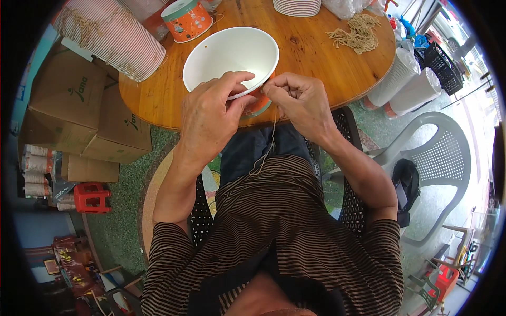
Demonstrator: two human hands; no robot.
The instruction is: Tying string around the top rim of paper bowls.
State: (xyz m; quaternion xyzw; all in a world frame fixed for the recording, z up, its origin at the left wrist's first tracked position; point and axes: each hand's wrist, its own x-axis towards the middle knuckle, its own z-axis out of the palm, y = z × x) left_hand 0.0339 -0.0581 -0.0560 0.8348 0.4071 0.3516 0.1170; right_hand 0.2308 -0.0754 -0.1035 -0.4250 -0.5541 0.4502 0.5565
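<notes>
Paper tub (226,55), white inside and orange outside, is up at the near edge of a brown wooden table (308,52), right in front of the person. It leans a bit, so its big round mouth shows. A tiny hole (206,46) can be seen near the rim, on the far left side.

The left hand (211,108) is partly open and hangs on to the rim. Its fingers reach over into the tub, and its thumb is on the outside, so the rim is between them.

The right hand (303,102) is closed up small. Its thumb and first finger are squeezed together on a thin tan string (274,131), close to the right side of the rim. The fingers hide the spot, so one cannot tell if the string goes into the tub there. Below the hand, the string hangs down in front of the dark pants (242,152) and curls by the stripy shirt (279,195).

Farther back on the table are a heap of tan strings (356,34) and a smaller orange tub (188,22).
</notes>
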